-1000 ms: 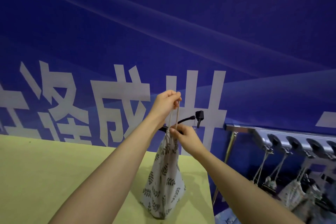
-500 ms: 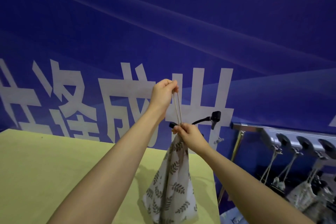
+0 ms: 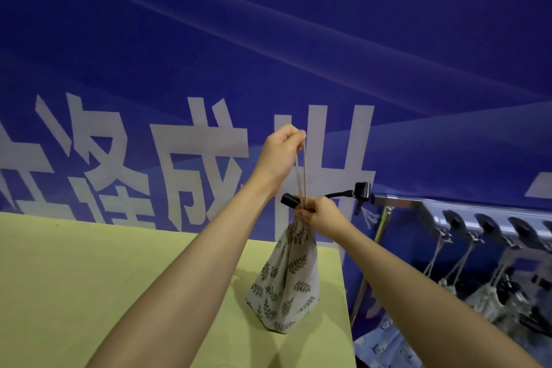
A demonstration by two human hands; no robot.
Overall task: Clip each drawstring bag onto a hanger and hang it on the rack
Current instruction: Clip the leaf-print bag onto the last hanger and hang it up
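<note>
2 hands hold it: left hand [image 3: 282,148] pinches drawstring [image 3: 301,179] above; right hand [image 3: 321,213] grips bag [image 3: 288,275] neck.

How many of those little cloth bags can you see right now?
4, as far as I can tell: one leaf-print bag held over the table by both hands, and about three blurry bags hanging on the rack; more may be cut off.

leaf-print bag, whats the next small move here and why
Probably feed the drawstring into the black hanger clip. The left hand pinches the cord taut above the leaf-print bag, the right hand grips the bag's neck against the hanger, and the bag is not yet on the rack.
</note>
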